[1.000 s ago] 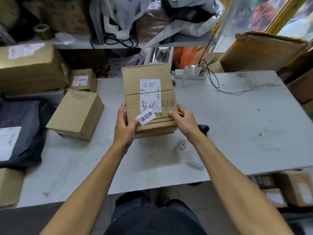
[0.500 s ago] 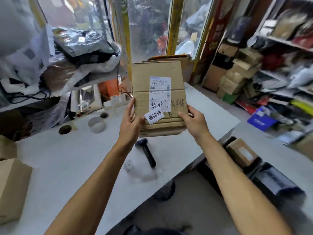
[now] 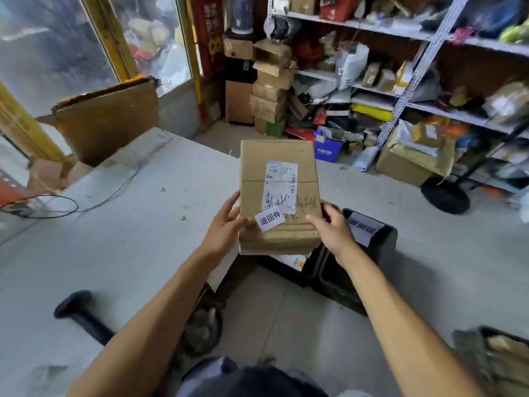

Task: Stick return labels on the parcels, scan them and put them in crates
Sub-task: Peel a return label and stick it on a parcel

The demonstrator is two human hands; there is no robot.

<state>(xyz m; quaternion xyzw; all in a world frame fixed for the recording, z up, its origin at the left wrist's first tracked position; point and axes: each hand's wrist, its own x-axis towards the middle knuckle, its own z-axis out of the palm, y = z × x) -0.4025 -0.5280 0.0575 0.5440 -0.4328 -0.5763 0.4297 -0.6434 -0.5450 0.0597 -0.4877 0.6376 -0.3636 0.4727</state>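
Note:
I hold a flat brown cardboard parcel (image 3: 279, 179) upright in the air, past the table's right edge. It carries a shipping label, handwriting and a small white return sticker (image 3: 270, 220) near its lower left. My left hand (image 3: 224, 226) grips its left edge and my right hand (image 3: 333, 229) grips its lower right edge. Directly below and behind the parcel stands a black crate (image 3: 375, 247) on the floor with a white paper sign on its rim. A black handheld scanner (image 3: 81, 315) lies on the white table (image 3: 114, 224) at the lower left.
Another dark crate with parcels (image 3: 499, 353) sits at the lower right. Metal shelves (image 3: 415, 67) packed with packages fill the right wall, with boxes stacked on the floor (image 3: 270, 90). A large cardboard sheet (image 3: 108, 118) leans at the table's far end. A black cable (image 3: 57, 206) loops over the table.
My view has swung to the right, away from the table. The parcel, still in both hands, has gone from over the table to above the black crate on the floor.

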